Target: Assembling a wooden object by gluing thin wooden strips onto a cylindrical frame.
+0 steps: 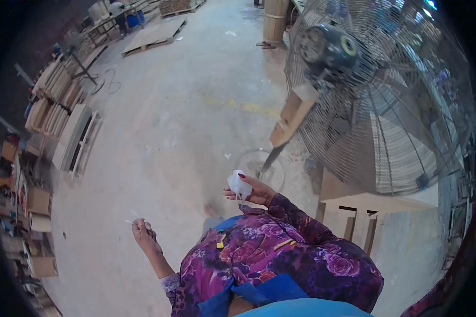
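Note:
My right hand is in front of my body, its fingers closed round a small white container. Pale strands hang from the container's lower side; I cannot tell what they are. Out to the left, away from my body, my left hand is closed in a pinch. A thin whitish tip shows at its fingers, too small to name. The two hands are well apart, both over the concrete floor.
A large caged fan stands close on the right. Beside it, stacked boards rest above a pallet. Bundled wood strips and cardboard boxes line the left. A flat pallet lies farther off.

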